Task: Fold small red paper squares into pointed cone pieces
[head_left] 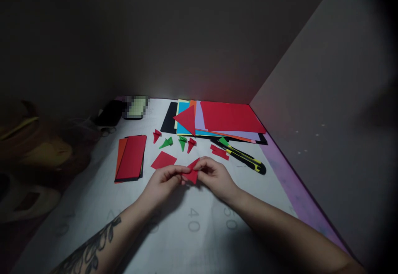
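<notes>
A small folded red paper [193,176] is held between both hands above the white surface. My left hand [164,180] pinches its left side, and my right hand [214,178] grips its upper right part with thumb and fingers. Just behind my left hand lies a flat red square [163,159]. Beyond the hands sit small folded pieces: a red one [157,135] at the left, a green one [166,143], another green one [182,143] and another red one [191,144]. Red strips [219,152] lie behind my right hand.
A yellow and black cutter [245,160] lies at the right, near a green scrap [223,141]. Coloured sheets [233,116] are stacked at the back under a red triangle [187,120]. Red, orange and black rectangles [132,156] lie left. Walls stand behind and right.
</notes>
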Available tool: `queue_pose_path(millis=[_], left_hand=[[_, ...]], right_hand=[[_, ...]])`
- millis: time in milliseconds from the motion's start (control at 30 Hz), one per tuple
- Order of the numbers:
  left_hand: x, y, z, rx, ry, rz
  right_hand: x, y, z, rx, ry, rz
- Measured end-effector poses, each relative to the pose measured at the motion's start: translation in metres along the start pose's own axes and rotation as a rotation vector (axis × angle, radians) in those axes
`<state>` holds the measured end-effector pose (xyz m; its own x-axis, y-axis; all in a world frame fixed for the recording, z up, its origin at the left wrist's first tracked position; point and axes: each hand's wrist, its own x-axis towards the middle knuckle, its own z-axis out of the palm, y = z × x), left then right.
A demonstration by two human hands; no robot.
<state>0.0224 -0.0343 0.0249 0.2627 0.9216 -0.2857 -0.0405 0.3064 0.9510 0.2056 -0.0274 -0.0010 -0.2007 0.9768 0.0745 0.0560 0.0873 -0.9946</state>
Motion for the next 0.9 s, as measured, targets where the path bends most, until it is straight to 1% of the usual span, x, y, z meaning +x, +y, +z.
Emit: queue_pose_path(millis=[100, 267, 333, 400, 567, 667, 733, 900], left_hand=[[-0.001, -0.003, 0.001, 0.163, 0.038, 0.145], [-0.003, -0.007, 0.0, 0.458, 0.161, 0.437], [-0.005, -0.006, -0.001, 0.53, 0.194, 0.519], [-0.006, -0.004, -0.001, 0.553, 0.208, 0.563], [-0.007, -0.003, 0.001, 0.548, 0.243, 0.567], [-0.008, -0.004, 0.004, 0.497, 0.25, 0.556], [-0.009, -0.005, 0.006, 0.455, 0.258, 0.525], [-0.008, -0.008, 0.014, 0.367, 0.325, 0.401]], right_hand=[[0.0, -0.002, 0.0, 0.03, 0.026, -0.035], [-0.002, -0.005, 0.001, 0.047, 0.046, -0.096], [-0.002, -0.006, 0.001, 0.054, 0.045, -0.102], [-0.003, -0.006, 0.002, 0.05, 0.052, -0.101], [-0.006, -0.006, 0.006, 0.046, 0.07, -0.098], [-0.006, -0.006, 0.009, 0.072, 0.086, -0.094], [-0.006, -0.007, 0.011, 0.095, 0.107, -0.074], [-0.006, -0.008, 0.016, 0.148, 0.182, 0.027]])
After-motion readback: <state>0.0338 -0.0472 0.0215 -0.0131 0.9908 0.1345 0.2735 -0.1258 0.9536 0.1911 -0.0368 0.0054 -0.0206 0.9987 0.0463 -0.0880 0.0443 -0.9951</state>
